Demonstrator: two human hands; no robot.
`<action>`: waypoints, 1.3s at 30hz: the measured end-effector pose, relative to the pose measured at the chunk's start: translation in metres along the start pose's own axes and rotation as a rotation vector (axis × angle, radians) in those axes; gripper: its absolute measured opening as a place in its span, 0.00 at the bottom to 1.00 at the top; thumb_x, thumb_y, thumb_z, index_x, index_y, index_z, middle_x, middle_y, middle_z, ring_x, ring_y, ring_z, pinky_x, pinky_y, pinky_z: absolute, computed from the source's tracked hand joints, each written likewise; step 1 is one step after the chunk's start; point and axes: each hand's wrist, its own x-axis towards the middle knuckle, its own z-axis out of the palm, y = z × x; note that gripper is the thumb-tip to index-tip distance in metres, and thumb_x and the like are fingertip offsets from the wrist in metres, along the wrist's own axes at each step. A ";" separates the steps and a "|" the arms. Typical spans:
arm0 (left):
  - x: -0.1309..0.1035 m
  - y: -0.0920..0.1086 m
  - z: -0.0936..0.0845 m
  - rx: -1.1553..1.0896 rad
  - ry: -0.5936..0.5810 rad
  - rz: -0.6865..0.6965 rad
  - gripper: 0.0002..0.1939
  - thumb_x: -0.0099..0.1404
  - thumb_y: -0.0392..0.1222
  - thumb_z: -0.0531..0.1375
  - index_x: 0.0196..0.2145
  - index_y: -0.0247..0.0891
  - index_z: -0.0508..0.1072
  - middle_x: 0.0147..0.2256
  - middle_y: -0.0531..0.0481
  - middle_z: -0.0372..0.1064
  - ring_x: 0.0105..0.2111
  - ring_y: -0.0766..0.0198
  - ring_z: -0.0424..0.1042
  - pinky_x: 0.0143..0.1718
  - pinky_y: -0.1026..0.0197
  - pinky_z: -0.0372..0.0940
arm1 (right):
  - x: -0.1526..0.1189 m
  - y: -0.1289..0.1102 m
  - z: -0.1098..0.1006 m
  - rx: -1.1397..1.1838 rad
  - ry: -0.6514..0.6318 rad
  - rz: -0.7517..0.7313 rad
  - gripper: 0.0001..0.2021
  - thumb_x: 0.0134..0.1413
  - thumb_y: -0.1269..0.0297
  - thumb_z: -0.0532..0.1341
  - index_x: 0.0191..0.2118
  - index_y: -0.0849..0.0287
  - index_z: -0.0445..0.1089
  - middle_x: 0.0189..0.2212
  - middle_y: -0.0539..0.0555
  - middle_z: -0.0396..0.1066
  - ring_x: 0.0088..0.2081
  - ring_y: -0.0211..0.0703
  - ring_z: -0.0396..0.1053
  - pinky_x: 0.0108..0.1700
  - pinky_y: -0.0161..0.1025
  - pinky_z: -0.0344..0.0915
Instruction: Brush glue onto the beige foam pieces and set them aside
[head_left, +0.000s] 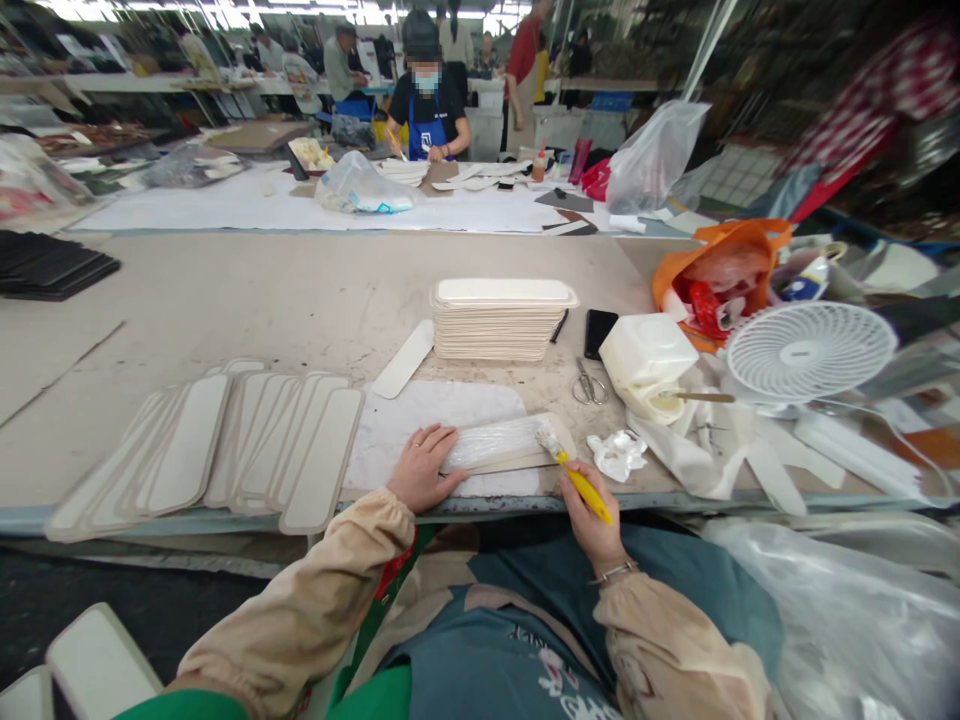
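Worktable (300, 290): hands (424, 468) on pale strip (495, 443), yellow brush (586, 492).

A long, pale panel (491, 447) lay flat over the right part of the white sheet (390, 430), face glossy and streaked, right end past the sheet's edge. The yellow-handled brush (588, 491) slanted right of the sheet, whitened bristles at the panel's right end.
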 end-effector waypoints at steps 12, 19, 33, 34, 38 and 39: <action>0.000 0.001 0.001 0.035 0.015 0.016 0.30 0.61 0.54 0.57 0.57 0.37 0.62 0.57 0.42 0.60 0.58 0.47 0.55 0.60 0.42 0.51 | -0.001 0.001 -0.003 -0.057 -0.028 -0.037 0.13 0.56 0.59 0.59 0.45 0.58 0.67 0.35 0.54 0.71 0.31 0.40 0.70 0.35 0.36 0.68; 0.001 0.001 0.001 0.041 0.016 0.026 0.31 0.61 0.55 0.57 0.57 0.35 0.63 0.57 0.41 0.61 0.58 0.47 0.55 0.60 0.43 0.51 | -0.004 0.001 -0.003 -0.048 -0.048 -0.025 0.13 0.56 0.58 0.59 0.46 0.57 0.67 0.31 0.52 0.70 0.29 0.41 0.70 0.36 0.37 0.68; -0.001 -0.001 0.002 0.019 0.014 0.016 0.31 0.61 0.56 0.57 0.57 0.35 0.63 0.57 0.41 0.61 0.58 0.46 0.55 0.60 0.42 0.50 | -0.006 -0.001 -0.002 -0.077 -0.013 -0.058 0.14 0.55 0.58 0.60 0.46 0.59 0.68 0.40 0.56 0.71 0.36 0.42 0.70 0.40 0.37 0.67; -0.001 -0.001 0.002 0.019 0.014 0.017 0.31 0.61 0.56 0.57 0.57 0.35 0.63 0.57 0.41 0.60 0.58 0.46 0.55 0.60 0.42 0.50 | -0.006 -0.001 -0.002 -0.072 -0.012 -0.060 0.14 0.55 0.58 0.61 0.46 0.59 0.68 0.41 0.56 0.71 0.37 0.42 0.70 0.41 0.37 0.67; -0.001 -0.001 0.002 0.018 0.007 0.011 0.31 0.61 0.56 0.57 0.57 0.35 0.63 0.57 0.41 0.60 0.59 0.46 0.55 0.60 0.42 0.50 | -0.007 -0.001 -0.001 -0.047 -0.003 -0.060 0.15 0.55 0.57 0.61 0.46 0.59 0.68 0.42 0.56 0.71 0.39 0.43 0.70 0.42 0.38 0.67; -0.001 -0.001 0.002 0.018 0.006 0.011 0.31 0.61 0.56 0.57 0.57 0.35 0.63 0.57 0.41 0.60 0.59 0.46 0.55 0.60 0.43 0.49 | -0.007 -0.001 -0.001 -0.037 -0.001 -0.055 0.15 0.55 0.57 0.61 0.46 0.59 0.68 0.41 0.56 0.71 0.38 0.43 0.70 0.42 0.38 0.67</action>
